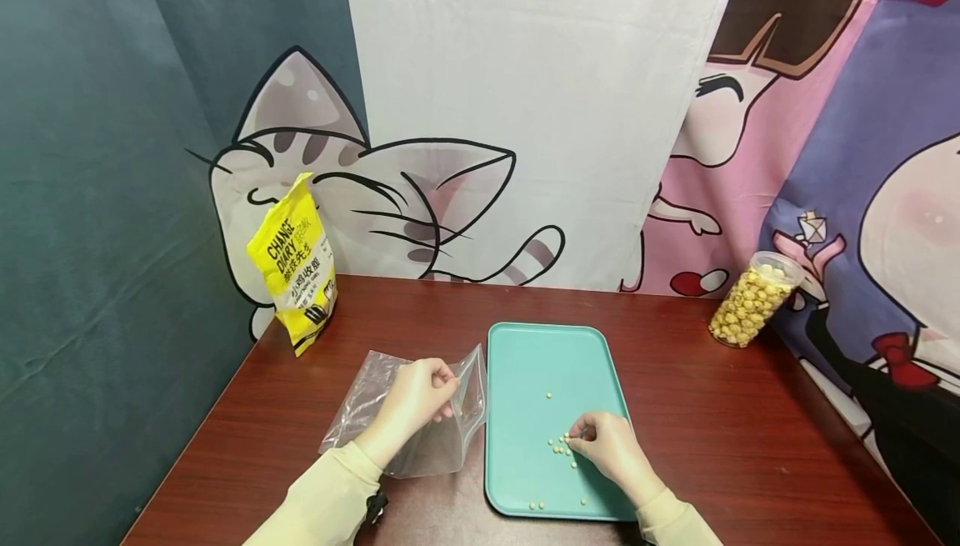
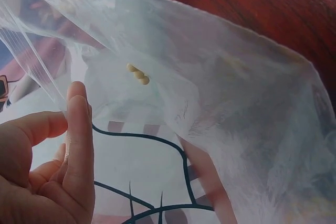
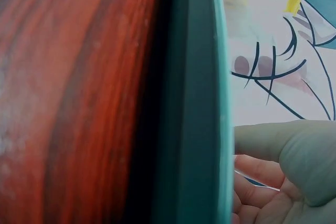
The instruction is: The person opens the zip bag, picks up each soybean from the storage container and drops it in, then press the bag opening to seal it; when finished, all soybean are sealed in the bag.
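My left hand [image 1: 420, 392] pinches the rim of a clear plastic zip bag [image 1: 438, 450] between thumb and fingers, left of the tray. The bag's mouth gapes toward the tray, and a few pale yellow soybeans [image 2: 138, 75] show within it in the left wrist view. Over the teal tray [image 1: 543, 363], my right hand [image 1: 609, 446] has thumb and index finger brought together at a soybean [image 1: 567, 436]. Several more soybeans [image 1: 557, 449] lie scattered around those fingertips and toward the tray's near edge. In the right wrist view the tray's rim [image 3: 223, 103] hides the fingertips.
A yellow snack bag [image 1: 296, 267] stands at the back left of the dark red wooden table [image 1: 420, 304]. At the back right is a clear jar of popcorn [image 1: 753, 300]. Printed cloth [image 1: 540, 112] hangs behind the table.
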`<state>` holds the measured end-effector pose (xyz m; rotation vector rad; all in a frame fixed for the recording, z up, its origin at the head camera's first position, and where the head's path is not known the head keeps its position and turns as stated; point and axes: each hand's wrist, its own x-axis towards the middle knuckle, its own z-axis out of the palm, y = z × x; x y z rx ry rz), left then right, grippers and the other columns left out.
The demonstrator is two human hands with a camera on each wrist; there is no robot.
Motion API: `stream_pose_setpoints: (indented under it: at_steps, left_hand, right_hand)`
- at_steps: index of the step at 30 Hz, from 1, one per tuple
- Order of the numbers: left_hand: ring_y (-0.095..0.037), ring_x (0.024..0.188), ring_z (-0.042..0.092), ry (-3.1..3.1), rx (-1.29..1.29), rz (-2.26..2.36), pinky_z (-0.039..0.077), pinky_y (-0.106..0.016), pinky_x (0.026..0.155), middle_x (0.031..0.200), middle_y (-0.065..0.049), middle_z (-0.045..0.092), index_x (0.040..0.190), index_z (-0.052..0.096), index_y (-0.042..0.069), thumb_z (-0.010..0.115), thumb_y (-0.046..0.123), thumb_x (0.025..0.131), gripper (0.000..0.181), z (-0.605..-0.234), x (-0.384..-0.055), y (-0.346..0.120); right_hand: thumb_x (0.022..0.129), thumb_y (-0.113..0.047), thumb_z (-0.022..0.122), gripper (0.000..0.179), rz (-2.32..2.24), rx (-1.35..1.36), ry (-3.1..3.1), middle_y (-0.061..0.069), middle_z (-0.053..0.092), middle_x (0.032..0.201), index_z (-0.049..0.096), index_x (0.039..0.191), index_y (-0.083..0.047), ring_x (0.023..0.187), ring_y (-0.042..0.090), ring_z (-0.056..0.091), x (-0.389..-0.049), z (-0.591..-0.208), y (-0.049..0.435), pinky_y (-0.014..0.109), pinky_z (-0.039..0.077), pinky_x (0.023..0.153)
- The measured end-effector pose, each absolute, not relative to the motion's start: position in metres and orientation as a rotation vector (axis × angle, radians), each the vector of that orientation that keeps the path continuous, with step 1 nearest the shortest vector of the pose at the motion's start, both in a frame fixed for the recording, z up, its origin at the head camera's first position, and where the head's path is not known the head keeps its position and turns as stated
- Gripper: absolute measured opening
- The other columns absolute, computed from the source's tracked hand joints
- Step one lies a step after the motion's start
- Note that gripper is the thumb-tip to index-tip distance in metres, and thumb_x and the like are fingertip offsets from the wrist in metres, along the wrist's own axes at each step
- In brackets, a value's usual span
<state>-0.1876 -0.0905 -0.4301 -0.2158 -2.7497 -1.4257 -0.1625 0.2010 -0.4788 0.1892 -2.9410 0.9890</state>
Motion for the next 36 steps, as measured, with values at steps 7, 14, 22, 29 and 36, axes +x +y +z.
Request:
stream_pose_setpoints:
  at_steps: [7, 14, 22, 29, 36]
  left_hand:
    - [-0.011, 0.040, 0.058, -2.740, -0.232, -1.430, 0.045, -0.022, 0.037, 0.052, 0.001, 0.060, 0.078, 0.061, 0.008, 0.062, 0.009, 0.087, 0.009, -0.430, -0.187, -0.091]
    - [-0.010, 0.039, 0.057, -2.747, -0.231, -1.421, 0.045, -0.023, 0.037, 0.052, 0.003, 0.060, 0.079, 0.061, 0.009, 0.062, 0.012, 0.087, 0.009, -0.430, -0.187, -0.091]
    - [-0.010, 0.040, 0.058, -2.742, -0.230, -1.423, 0.046, -0.023, 0.038, 0.054, 0.003, 0.060, 0.078, 0.061, 0.009, 0.063, 0.011, 0.087, 0.009, -0.428, -0.186, -0.091]
    - [-0.010, 0.041, 0.058, -2.737, -0.251, -1.436, 0.047, -0.022, 0.039, 0.054, 0.002, 0.060, 0.078, 0.061, 0.007, 0.062, 0.007, 0.087, 0.009, -0.428, -0.186, -0.090]
    - [-0.009, 0.040, 0.058, -2.729, -0.251, -1.438, 0.046, -0.022, 0.039, 0.054, 0.002, 0.060, 0.078, 0.061, 0.007, 0.062, 0.006, 0.086, 0.008, -0.428, -0.185, -0.090]
  right_hand:
    - [0.070, -0.004, 0.079, 0.020, 0.953, 0.204, -2.934, -0.008, 0.051, 0.057, 0.063, 0.064, -0.015, 0.055, 0.006, 0.042, -0.162, -0.478, 0.200, 0.023, 0.037, 0.053]
    - [0.072, -0.006, 0.079, 0.019, 0.990, 0.194, -2.924, -0.009, 0.052, 0.059, 0.064, 0.067, -0.016, 0.055, 0.006, 0.043, -0.164, -0.475, 0.198, 0.023, 0.038, 0.054]
    - [0.075, -0.004, 0.075, 0.018, 1.025, 0.278, -2.848, -0.011, 0.052, 0.059, 0.064, 0.069, -0.016, 0.056, 0.002, 0.045, -0.169, -0.466, 0.181, 0.022, 0.041, 0.056]
    - [0.075, -0.004, 0.076, 0.019, 1.033, 0.382, -2.744, -0.013, 0.053, 0.059, 0.064, 0.068, -0.018, 0.056, -0.001, 0.048, -0.171, -0.454, 0.154, 0.020, 0.043, 0.055]
    - [0.075, -0.004, 0.075, 0.017, 1.063, 0.455, -2.693, -0.013, 0.057, 0.061, 0.066, 0.070, -0.017, 0.058, 0.000, 0.052, -0.174, -0.441, 0.129, 0.019, 0.046, 0.057]
